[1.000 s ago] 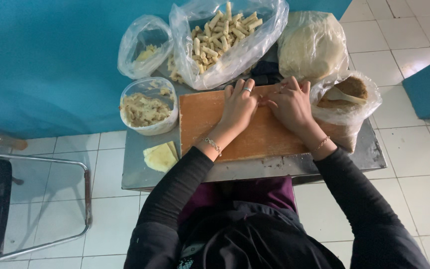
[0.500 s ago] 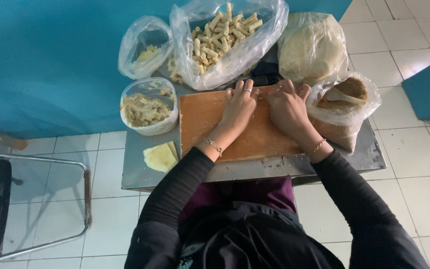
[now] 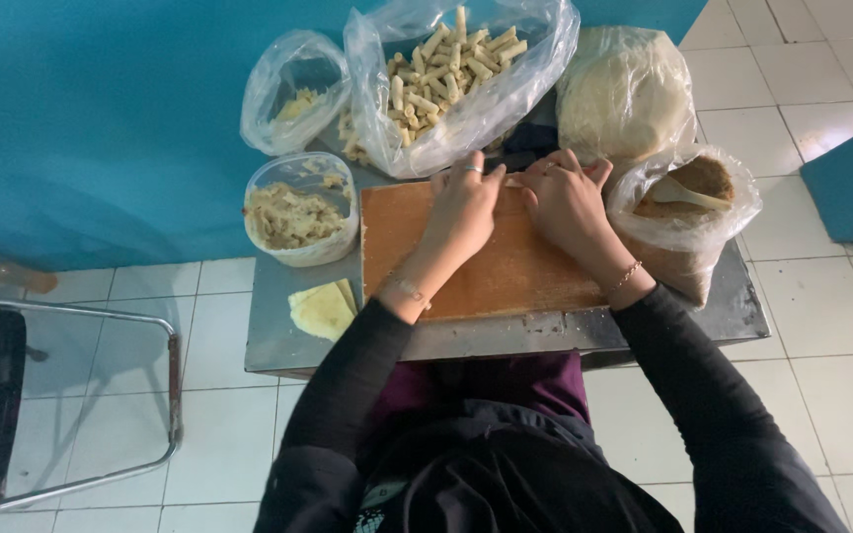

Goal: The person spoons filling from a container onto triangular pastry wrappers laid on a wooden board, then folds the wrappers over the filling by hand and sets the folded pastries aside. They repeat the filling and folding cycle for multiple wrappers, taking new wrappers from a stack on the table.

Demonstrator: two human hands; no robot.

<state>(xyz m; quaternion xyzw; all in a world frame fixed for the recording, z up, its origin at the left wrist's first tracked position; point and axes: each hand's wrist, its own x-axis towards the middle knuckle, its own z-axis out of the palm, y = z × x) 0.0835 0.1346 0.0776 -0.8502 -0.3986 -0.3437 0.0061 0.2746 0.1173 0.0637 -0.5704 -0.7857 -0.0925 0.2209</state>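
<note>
- Head view looks straight down on a person in black sleeves at a small metal bench (image 3: 298,341) set against a teal wall.
- A wooden cutting board (image 3: 505,266) lies on the bench, and both hands rest at its far edge.
- The left hand (image 3: 464,202) lies palm down, ring on one finger, its fingers (image 3: 470,168) stretched forward and held close together.
- The right hand (image 3: 565,197) lies just beside it, fingers likewise flat and close, pressing down on a thin pale roll (image 3: 515,182) that shows only as a sliver between the two hands.
- Whether the fingers pinch the roll or only press on it, I cannot tell; most of it is hidden under them.
- Beyond the hands a large clear bag of finished rolls (image 3: 451,69) gapes open.
- To its left sits a smaller clear bag (image 3: 293,94) with something yellowish inside.
- A clear tub of filling (image 3: 298,212) stands just left of the board.
- A few pale yellow wrappers (image 3: 323,308) lie near the bench's front left corner.
- Right of the board stands an open bag of brown crumbs (image 3: 688,207) with a spoon in it, and behind that a bag of stacked pale wrappers (image 3: 624,94).
- A metal chair frame (image 3: 101,385) stands on the white tiled floor to the left.
</note>
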